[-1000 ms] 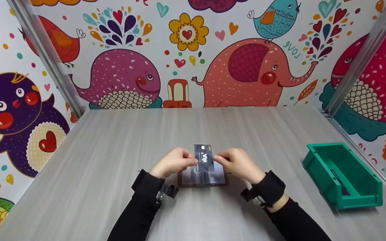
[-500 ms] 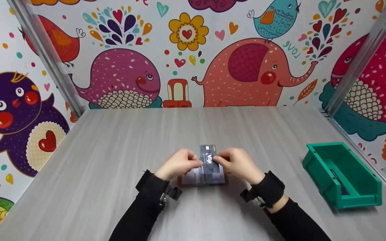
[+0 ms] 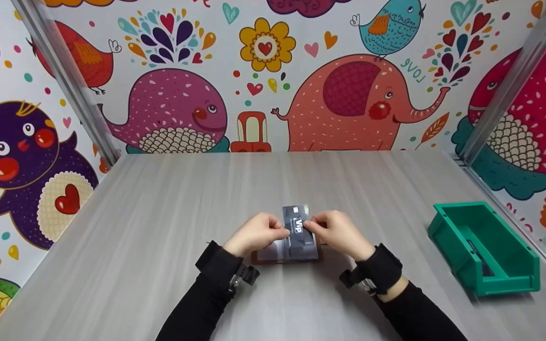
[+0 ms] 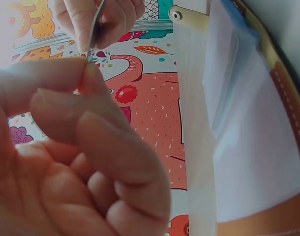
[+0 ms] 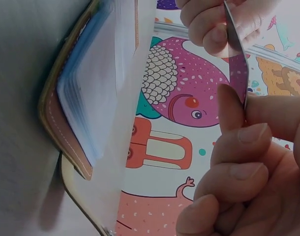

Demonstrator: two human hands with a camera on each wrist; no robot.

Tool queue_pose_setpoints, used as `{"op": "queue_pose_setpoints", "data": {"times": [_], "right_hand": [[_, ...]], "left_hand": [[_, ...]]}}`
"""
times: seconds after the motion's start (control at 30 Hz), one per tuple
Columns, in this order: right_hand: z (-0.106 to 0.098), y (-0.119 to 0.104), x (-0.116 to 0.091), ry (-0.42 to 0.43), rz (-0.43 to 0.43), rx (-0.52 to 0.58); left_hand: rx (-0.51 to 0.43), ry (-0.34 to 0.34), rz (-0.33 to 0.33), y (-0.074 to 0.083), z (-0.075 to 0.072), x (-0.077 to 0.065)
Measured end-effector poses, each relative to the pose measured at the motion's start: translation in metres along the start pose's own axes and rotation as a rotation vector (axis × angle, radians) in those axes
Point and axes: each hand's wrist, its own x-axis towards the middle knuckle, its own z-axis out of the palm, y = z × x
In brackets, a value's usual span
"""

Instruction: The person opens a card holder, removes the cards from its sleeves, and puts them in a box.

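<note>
A dark grey card (image 3: 296, 216) marked "Vip" is held upright by its two long sides, just above an open brown card holder (image 3: 269, 254). My left hand (image 3: 259, 233) pinches the card's left edge between thumb and fingertips. At the opposite edge, the thumb and forefinger of my right hand (image 3: 339, 232) grip it. Seen from the right wrist, the thin card (image 5: 238, 69) stands nearly edge-on between both hands. Clear plastic sleeves (image 4: 255, 147) fill the holder, whose stitched cover has a snap strap (image 4: 192, 18).
A green plastic bin (image 3: 510, 241) stands at the right of the table, with a dark flat item (image 3: 480, 258) inside. The grey wood-grain table (image 3: 197, 189) runs back to a wall with cartoon animals (image 3: 349, 104). Metal posts (image 3: 71, 85) rise at the back corners.
The card has shifted slightly to the right and tilted a little, and its shine has changed. My left hand moved right with it, while the right hand stayed almost still.
</note>
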Motion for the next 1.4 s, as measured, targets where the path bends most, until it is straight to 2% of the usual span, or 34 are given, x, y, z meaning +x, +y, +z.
{"op": "queue_pose_setpoints", "data": {"times": [0.27,0.37,0.47,0.57,0.73,0.87,1.0,1.27,1.4], "right_hand": [[-0.004,0.003,-0.001,-0.017,0.071,0.089],[-0.007,0.005,-0.003,-0.009,0.088,0.1],[-0.012,0.008,-0.005,0.007,0.093,0.085],[-0.019,0.011,-0.008,0.029,0.088,0.057],[-0.034,0.013,-0.015,0.066,0.087,0.024],[-0.048,0.014,-0.023,0.09,0.105,-0.009],[-0.061,0.016,-0.03,0.096,0.138,-0.05],[-0.089,0.024,-0.046,0.054,0.23,-0.111],[-0.105,0.028,-0.056,0.063,0.249,-0.156]], "left_hand": [[0.006,0.007,0.01,-0.002,-0.002,0.001],[0.038,0.066,-0.007,-0.004,-0.005,0.0],[0.146,0.169,-0.038,-0.008,-0.008,0.0],[0.311,0.262,-0.064,-0.013,-0.01,0.001],[0.524,0.354,-0.148,-0.021,-0.011,0.003],[0.618,0.357,-0.224,-0.025,-0.011,0.002],[0.676,0.34,-0.261,-0.028,-0.009,0.002],[0.686,0.318,-0.281,-0.032,-0.007,0.004],[0.681,0.311,-0.286,-0.033,-0.008,0.004]]}}
